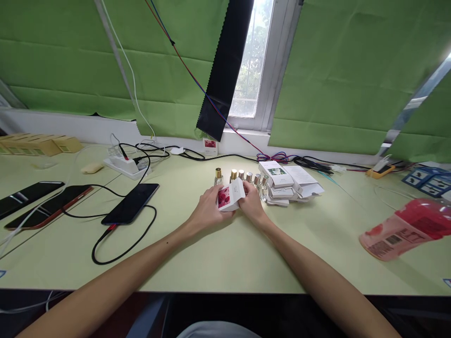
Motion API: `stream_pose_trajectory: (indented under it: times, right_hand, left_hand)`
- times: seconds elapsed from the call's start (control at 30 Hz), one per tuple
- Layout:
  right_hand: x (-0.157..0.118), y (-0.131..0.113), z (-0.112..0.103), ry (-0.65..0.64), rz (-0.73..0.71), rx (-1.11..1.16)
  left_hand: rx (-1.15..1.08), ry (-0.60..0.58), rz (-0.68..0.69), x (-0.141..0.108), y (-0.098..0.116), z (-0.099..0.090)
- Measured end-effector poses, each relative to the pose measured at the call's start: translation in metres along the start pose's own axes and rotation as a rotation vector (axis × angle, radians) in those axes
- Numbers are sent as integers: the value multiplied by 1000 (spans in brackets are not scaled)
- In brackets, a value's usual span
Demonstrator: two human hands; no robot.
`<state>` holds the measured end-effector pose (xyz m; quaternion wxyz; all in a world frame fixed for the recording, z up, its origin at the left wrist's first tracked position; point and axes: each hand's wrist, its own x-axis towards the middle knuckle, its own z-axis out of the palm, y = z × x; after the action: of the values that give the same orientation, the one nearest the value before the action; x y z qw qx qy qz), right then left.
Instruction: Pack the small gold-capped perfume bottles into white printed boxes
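Note:
A small white box (230, 196) with a red floral picture is held between both hands above the middle of the table. My left hand (208, 206) grips its left side and underside. The fingers of my right hand (252, 201) are closed on its right end, by a raised white flap. Just behind the hands stand several small glass bottles (264, 188) with silver or gold caps; one gold-capped bottle (218, 176) is apart at the left. Right of them lies a pile of white boxes (278, 176) with white papers (303, 180).
Phones (131, 204) and cables lie at the left, near a white power strip (123, 165). Yellow boxes (40, 144) sit at the far left. A pink bottle (398, 230) and blue boxes (428, 180) are at the right. Another floral box (210, 147) stands by the wall.

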<state>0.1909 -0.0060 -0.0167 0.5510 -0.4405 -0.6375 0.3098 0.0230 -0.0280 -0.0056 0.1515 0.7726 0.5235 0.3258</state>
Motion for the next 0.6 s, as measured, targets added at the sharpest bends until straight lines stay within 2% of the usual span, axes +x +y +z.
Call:
stream_pose_trajectory:
  times: [0.33, 0.6]
  right_hand:
    - [-2, -7, -1, 18, 38, -69]
    - [1, -5, -2, -39, 106, 54]
  left_hand:
    - [-30, 15, -4, -1, 3, 0]
    - [-61, 19, -37, -1, 5, 0]
